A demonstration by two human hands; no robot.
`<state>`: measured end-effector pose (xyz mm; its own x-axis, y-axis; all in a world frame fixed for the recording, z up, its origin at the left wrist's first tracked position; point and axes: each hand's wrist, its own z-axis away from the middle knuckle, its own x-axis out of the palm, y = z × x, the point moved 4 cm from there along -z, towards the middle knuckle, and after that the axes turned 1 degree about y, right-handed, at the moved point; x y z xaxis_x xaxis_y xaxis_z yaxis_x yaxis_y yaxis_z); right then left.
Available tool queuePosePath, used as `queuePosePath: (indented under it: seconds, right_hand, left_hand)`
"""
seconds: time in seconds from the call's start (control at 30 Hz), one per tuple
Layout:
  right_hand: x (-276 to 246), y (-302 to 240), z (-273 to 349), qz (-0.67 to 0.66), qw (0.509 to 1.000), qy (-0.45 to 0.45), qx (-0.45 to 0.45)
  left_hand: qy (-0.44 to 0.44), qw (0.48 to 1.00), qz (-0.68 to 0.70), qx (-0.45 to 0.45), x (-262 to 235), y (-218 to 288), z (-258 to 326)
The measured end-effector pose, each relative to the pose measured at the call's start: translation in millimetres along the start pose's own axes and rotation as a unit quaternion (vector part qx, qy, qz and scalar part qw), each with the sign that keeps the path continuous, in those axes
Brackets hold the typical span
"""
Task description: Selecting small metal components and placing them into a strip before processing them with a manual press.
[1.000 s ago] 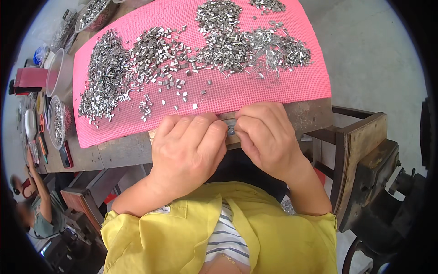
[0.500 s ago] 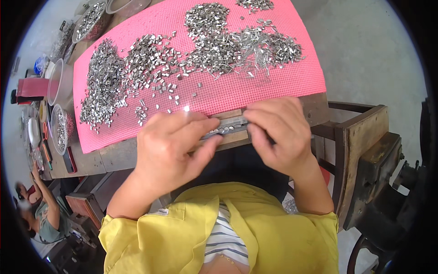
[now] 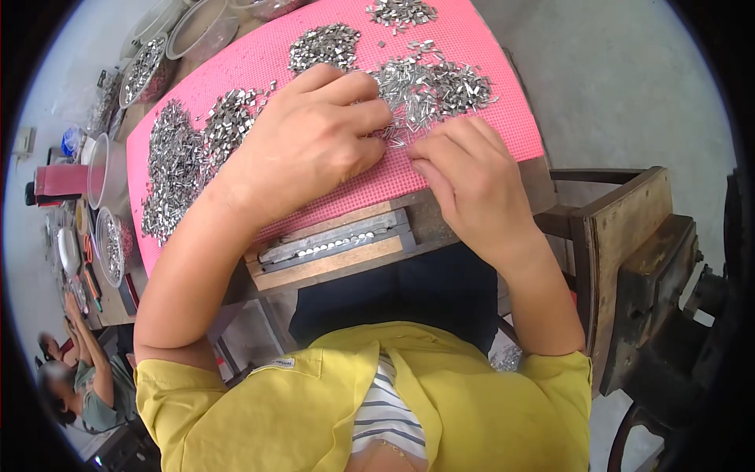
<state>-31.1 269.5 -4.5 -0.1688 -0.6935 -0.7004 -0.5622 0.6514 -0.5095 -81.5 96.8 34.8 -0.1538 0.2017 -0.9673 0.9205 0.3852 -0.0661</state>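
My left hand (image 3: pixel 330 130) reaches over the pink textured mat (image 3: pixel 338 203), fingers curled down at the heaped metal pieces; its fingertips are mostly hidden. Thumb and fingers of my right hand (image 3: pixel 468 169) are pinched together beside a scatter of thin metal pins (image 3: pixel 405 114); what they hold, if anything, is too small to make out. Closer to my body, a long grey metal jig (image 3: pixel 334 240) lies at the table edge between wooden strips. A row of small shiny rounded pieces (image 3: pixel 338 242) sits along its groove. Neither hand touches the jig.
Piles of small metal blocks (image 3: pixel 324 47) and slender pieces (image 3: pixel 169 149) cover parts of the mat. Clear plastic bowls (image 3: pixel 110 244) stand along the left side. A wooden stand with a dark machine (image 3: pixel 649 307) is at right. Another person (image 3: pixel 98 377) sits at far left.
Both hands have left the jig and moved forward onto the mat, the left one over the heaps. The jig with its row of pieces is now uncovered.
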Motion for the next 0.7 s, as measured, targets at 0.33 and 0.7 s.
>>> queuePosePath:
  seconds: [0.33,0.7]
  right_hand:
    - [11,-10,-11,0.204,0.976,-0.057,-0.053]
    - [-13,-22,0,-0.104,0.994,-0.017,0.018]
  left_hand:
    - [-0.007,0.998,-0.025,0.054,15,6,-3]
    - [0.025,0.995,-0.002,-0.100,4,16,27]
